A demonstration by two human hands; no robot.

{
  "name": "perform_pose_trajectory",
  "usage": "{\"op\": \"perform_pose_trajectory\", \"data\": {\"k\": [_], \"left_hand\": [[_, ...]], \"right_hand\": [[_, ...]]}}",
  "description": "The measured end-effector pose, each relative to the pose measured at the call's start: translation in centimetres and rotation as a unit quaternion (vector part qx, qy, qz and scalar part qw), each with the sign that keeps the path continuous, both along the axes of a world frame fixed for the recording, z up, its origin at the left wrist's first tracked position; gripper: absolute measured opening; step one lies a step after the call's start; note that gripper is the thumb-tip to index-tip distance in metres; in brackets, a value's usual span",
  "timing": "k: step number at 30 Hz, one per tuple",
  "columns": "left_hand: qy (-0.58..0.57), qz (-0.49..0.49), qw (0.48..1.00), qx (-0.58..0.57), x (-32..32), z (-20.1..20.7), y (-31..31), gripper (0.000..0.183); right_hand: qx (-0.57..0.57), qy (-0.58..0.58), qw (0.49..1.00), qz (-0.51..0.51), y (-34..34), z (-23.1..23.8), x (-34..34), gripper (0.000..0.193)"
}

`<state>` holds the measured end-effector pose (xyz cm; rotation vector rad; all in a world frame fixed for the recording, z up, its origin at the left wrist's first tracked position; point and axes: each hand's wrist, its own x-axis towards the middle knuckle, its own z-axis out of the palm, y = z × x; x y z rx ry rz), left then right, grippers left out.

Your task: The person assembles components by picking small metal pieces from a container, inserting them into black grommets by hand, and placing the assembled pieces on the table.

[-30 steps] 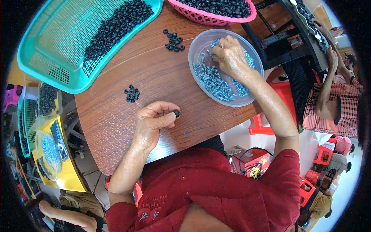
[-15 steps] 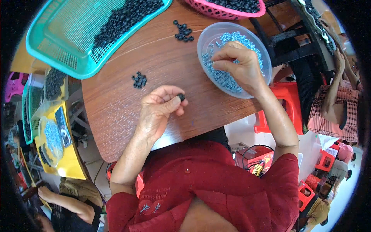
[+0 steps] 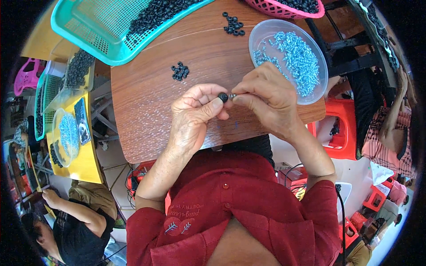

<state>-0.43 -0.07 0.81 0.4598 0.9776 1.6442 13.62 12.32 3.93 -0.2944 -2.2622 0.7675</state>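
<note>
Pinching left hand [image 3: 191,114]: thumb and fingers are gripping a round black bead [image 3: 222,96] above the table [image 3: 146,115].
Right hand [image 3: 271,101]: thumb and forefinger are gripping a small silvery piece [image 3: 231,95] just beside the bead; contact is unclear.
Nearer black pile [image 3: 180,71]: is lying beyond the left hand.
Clear bowl [image 3: 261,35]: is standing right, holding blue pieces [image 3: 296,57].
Farther black pile [image 3: 234,25]: is lying left of the bowl.
Teal basket [image 3: 113,59]: is sitting far left.
Pink basket [image 3: 284,10]: is sitting far right.
</note>
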Motion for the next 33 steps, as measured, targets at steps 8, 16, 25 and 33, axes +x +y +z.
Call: {"op": "perform_pose_trajectory", "data": {"k": [8, 16, 25, 33], "left_hand": [[-0.017, -0.007, 1.000, -0.012, 0.1, -0.1, -0.3, 0.019], [0.322, 0.108, 0.940, -0.001, 0.9, -0.3, -0.2, 0.019], [0.598, 0.171, 0.781, 0.058, 1.0, 1.0, 0.5, 0.019], [0.466, 0.142, 0.873, 0.009, 1.0, 0.4, 0.1, 0.019]], "right_hand": [[-0.136, -0.012, 0.990, -0.034, -0.7, -0.2, 0.1, 0.014], [-0.338, 0.028, 0.934, -0.107, -3.5, -1.7, -1.1, 0.014], [-0.216, 0.100, 0.961, -0.143, -3.9, -2.8, -1.6, 0.017], [-0.313, 0.085, 0.936, -0.134, -4.0, -2.7, -1.2, 0.020]]}}
